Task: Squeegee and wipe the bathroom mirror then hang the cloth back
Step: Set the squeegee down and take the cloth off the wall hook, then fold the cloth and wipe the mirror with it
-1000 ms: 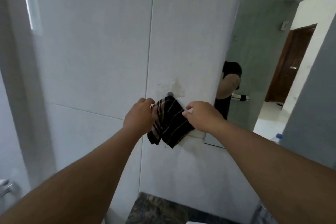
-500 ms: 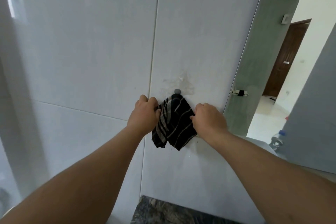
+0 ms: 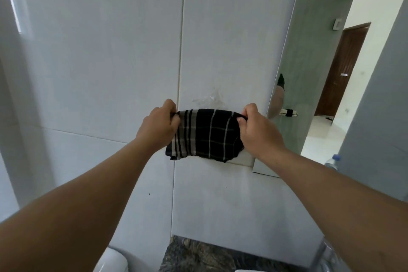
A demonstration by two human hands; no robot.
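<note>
Head view, looking forward and down: both forearms reach out to a white tiled wall (image 3: 110,73). Left hand (image 3: 157,127) and right hand (image 3: 260,132) are each closed in a pinch on an upper corner of the black cloth (image 3: 207,134) with pale stripes, stretching its top edge level between them against the tile. Cloth hangs flat, lower edge loose. Whatever fixture lies behind the cloth is hidden. Mirror (image 3: 309,84) stands just right of the right hand, its lower part cut off by the forearm.
</note>
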